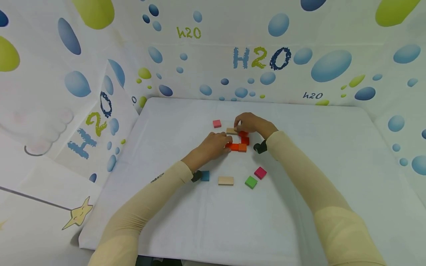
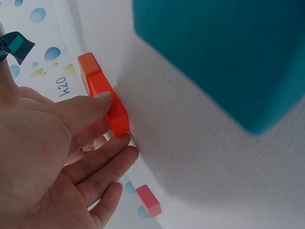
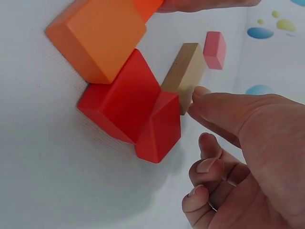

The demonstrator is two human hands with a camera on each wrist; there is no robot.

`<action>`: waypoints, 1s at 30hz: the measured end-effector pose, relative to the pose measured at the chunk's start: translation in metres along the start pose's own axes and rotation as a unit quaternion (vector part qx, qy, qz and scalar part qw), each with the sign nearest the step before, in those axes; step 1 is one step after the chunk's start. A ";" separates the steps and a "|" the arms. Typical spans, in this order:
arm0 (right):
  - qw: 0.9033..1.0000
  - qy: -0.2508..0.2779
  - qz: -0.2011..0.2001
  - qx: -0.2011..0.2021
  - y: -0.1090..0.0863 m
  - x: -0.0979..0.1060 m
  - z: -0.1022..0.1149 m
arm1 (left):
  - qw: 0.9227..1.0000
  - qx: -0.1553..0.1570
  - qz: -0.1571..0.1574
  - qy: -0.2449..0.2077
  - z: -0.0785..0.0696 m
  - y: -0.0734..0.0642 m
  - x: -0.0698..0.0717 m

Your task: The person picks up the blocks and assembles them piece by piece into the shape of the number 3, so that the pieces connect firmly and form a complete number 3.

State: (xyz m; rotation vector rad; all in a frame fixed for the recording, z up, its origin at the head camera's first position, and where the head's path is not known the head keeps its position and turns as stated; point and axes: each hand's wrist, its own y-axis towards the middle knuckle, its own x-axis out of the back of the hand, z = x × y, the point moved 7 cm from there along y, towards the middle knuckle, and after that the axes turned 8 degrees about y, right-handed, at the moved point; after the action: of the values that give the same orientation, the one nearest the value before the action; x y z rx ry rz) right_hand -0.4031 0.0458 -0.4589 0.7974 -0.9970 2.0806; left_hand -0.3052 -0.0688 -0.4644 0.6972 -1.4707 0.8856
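Note:
In the left wrist view my left hand (image 2: pixel 52 138) pinches an orange-red block (image 2: pixel 116 112), thumb on top and fingers on its far side. An orange block (image 3: pixel 97 40) stands at the end of it. Beyond that, a red block (image 3: pixel 128 98) lies flat against a red triangular-looking block (image 3: pixel 162 126). My right hand (image 1: pixel 251 122) reaches in at the far side, thumb and forefinger at the near end of a plain wooden block (image 3: pixel 183 71), other fingers curled. These blocks form a bent row on the white table.
A pink block (image 1: pixel 217 123) lies beyond the row. Nearer on the white table (image 1: pixel 199 229) are a blue block (image 1: pixel 205 176), a second wooden block (image 1: pixel 226 181), a green block (image 1: pixel 251 182) and a magenta block (image 1: pixel 260 173). Patterned cloth (image 1: pixel 213 59) hangs behind.

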 end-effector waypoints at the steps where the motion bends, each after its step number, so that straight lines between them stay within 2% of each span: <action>1: 1.000 0.003 0.000 -0.002 0.001 0.000 0.001 | 1.000 0.001 0.001 -0.002 0.001 -0.001 0.000; 4: 1.000 0.002 -0.009 -0.001 0.006 0.002 0.003 | 1.000 0.006 0.004 -0.008 0.003 -0.002 -0.002; 11: 0.998 -0.023 -0.051 0.037 0.023 0.008 0.021 | 1.000 0.013 0.007 -0.008 0.006 -0.003 -0.005; 16: 0.997 -0.032 -0.045 0.052 0.030 0.005 0.038 | 1.000 0.010 0.001 -0.020 0.004 -0.005 -0.004; 23: 0.997 -0.046 -0.034 0.044 0.036 0.003 0.057 | 1.000 0.005 -0.001 -0.012 0.002 -0.004 -0.001; 30: 0.997 -0.054 -0.019 0.044 0.045 -0.002 0.064 | 1.000 0.004 -0.002 -0.017 0.002 -0.005 0.000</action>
State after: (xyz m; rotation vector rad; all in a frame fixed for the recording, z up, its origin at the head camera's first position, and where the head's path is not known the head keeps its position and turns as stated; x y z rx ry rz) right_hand -0.4229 -0.0292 -0.4456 0.9745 -0.9444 2.0788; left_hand -0.3027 -0.0731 -0.4634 0.7231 -1.4957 0.8806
